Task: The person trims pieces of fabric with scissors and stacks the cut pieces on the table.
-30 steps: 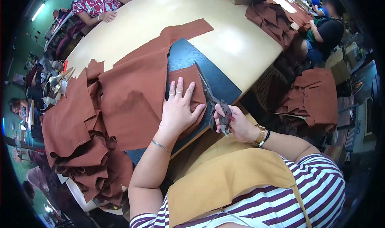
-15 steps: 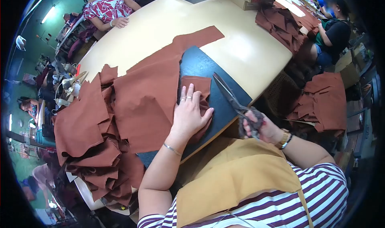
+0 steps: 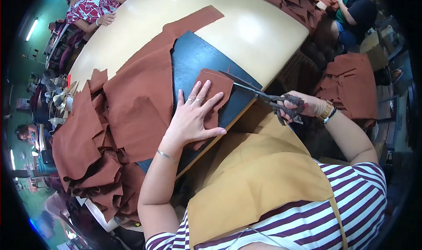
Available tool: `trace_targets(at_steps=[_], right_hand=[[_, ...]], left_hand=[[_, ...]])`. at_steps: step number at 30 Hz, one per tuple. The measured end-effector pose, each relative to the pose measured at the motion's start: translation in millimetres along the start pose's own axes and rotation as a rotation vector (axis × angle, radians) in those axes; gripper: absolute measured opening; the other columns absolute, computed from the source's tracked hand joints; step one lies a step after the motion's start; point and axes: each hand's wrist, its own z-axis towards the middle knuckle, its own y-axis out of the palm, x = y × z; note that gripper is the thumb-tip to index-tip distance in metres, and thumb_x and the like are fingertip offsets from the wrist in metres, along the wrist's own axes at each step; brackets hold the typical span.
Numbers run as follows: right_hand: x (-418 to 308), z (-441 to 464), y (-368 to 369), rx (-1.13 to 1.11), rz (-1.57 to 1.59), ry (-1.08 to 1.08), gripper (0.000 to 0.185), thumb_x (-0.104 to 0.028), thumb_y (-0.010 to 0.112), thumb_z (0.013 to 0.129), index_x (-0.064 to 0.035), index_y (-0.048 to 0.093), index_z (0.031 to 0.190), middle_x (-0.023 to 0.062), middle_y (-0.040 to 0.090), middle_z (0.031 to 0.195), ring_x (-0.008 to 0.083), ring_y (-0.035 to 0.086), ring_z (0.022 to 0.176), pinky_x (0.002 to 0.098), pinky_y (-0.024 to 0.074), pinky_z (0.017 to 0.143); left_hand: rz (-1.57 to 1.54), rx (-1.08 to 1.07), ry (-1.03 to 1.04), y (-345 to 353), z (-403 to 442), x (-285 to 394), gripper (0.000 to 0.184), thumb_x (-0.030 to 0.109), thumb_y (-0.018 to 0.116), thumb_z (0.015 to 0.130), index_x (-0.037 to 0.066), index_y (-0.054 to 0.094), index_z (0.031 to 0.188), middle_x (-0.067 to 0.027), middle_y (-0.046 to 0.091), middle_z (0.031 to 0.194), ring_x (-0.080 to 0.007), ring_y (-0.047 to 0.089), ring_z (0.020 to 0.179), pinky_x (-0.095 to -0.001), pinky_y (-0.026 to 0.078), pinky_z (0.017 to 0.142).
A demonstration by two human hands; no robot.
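Note:
My left hand (image 3: 195, 114) lies flat with fingers spread, pressing a small folded brown cloth piece (image 3: 215, 84) onto the dark blue board (image 3: 189, 52). My right hand (image 3: 299, 105) is wrapped round the cloth-covered handles of large scissors (image 3: 259, 92). Their blades are parted at the upper right corner of the small piece, where a thin brown sliver stands up. A large brown cloth (image 3: 140, 100) lies to the left of my left hand, partly over the board.
Crumpled brown cloth (image 3: 101, 175) heaps at the left table edge. More brown cloth lies at the far right corner (image 3: 294, 6) and on a stack (image 3: 351, 85) right of the table (image 3: 246, 26). Two people are near, one behind the table (image 3: 94, 6), one at right (image 3: 358, 12).
The scissors first swung away to the right of the small piece, then came back with their blades across its upper right corner. My left hand's fingers have spread wider on the piece.

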Motion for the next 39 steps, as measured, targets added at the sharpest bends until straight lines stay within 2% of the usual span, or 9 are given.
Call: trace_targets(at_steps=[2,5,8,13,16,19,27,39], right_hand=[[-2.6,2.0,-4.1,0.033,0.007,0.010,0.032,-0.035,0.067,0.087,-0.0046,0.061,0.080,0.0045,0.063,0.075,0.0102,0.059,0.064,0.0231,0.0495,0.055],[-11.2,1.1,-9.6,0.040,-0.056,0.025,0.025,-0.027,0.070,0.083,-0.0052,0.059,0.078,0.0029,0.061,0.075,0.0087,0.057,0.059,0.0211,0.0481,0.055],[-18.6,1.3,-9.2,0.028,-0.118,0.066,0.024,-0.025,0.070,0.083,-0.0054,0.058,0.077,0.0013,0.060,0.072,0.0073,0.055,0.058,0.0194,0.0467,0.054],[-27.1,-2.7,-4.9,0.038,-0.248,0.035,0.025,-0.026,0.070,0.084,-0.0048,0.060,0.075,-0.0014,0.058,0.065,0.0057,0.054,0.056,0.0187,0.0417,0.051],[-29.9,-6.6,-4.7,0.081,-0.310,0.070,0.025,-0.026,0.070,0.084,-0.0041,0.061,0.075,-0.0010,0.058,0.064,0.0057,0.054,0.055,0.0190,0.0405,0.050],[-30.4,-14.6,-10.9,0.096,-0.332,0.099,0.025,-0.025,0.070,0.084,-0.0036,0.062,0.074,-0.0004,0.059,0.063,0.0060,0.054,0.053,0.0195,0.0407,0.050],[-25.7,-9.1,-15.2,0.033,-0.223,0.044,0.024,-0.024,0.070,0.084,-0.0020,0.063,0.076,-0.0004,0.057,0.062,0.0069,0.054,0.054,0.0201,0.0429,0.051],[-34.2,-4.7,-8.4,0.053,-0.308,0.042,0.026,-0.027,0.071,0.083,-0.0030,0.062,0.075,-0.0013,0.056,0.062,0.0059,0.054,0.053,0.0190,0.0418,0.050]], left_hand=[[0.003,0.003,0.001,0.1,-1.7,0.5,0.097,0.079,0.058,0.063,0.024,0.041,0.142,-0.0161,0.022,0.153,-0.0373,0.019,0.141,-0.0689,0.015,0.104],[0.008,-0.003,0.001,1.0,-0.8,1.2,0.101,0.080,0.059,0.060,0.023,0.041,0.142,-0.0156,0.022,0.153,-0.0373,0.018,0.141,-0.0681,0.013,0.105],[0.016,-0.018,-0.007,0.1,0.0,1.6,0.108,0.083,0.060,0.055,0.023,0.041,0.142,-0.0148,0.021,0.154,-0.0375,0.016,0.142,-0.0667,0.010,0.107],[-0.005,-0.010,0.001,-1.5,0.7,2.4,0.110,0.083,0.062,0.052,0.023,0.041,0.142,-0.0153,0.021,0.154,-0.0379,0.016,0.142,-0.0677,0.011,0.106],[0.007,0.011,0.017,-2.1,0.3,2.9,0.108,0.082,0.063,0.053,0.023,0.042,0.141,-0.0172,0.024,0.152,-0.0384,0.020,0.141,-0.0688,0.016,0.104],[-0.015,-0.006,-0.001,-1.2,0.1,2.2,0.112,0.084,0.062,0.050,0.023,0.041,0.142,-0.0153,0.022,0.154,-0.0383,0.017,0.142,-0.0683,0.012,0.105],[-0.017,-0.026,0.028,0.1,1.3,7.5,0.114,0.089,0.057,0.049,0.023,0.042,0.142,-0.0152,0.022,0.154,-0.0385,0.018,0.141,-0.0682,0.011,0.105],[-0.004,-0.022,0.022,1.6,2.5,8.7,0.115,0.090,0.055,0.049,0.023,0.041,0.142,-0.0155,0.022,0.153,-0.0380,0.017,0.142,-0.0689,0.011,0.105]])
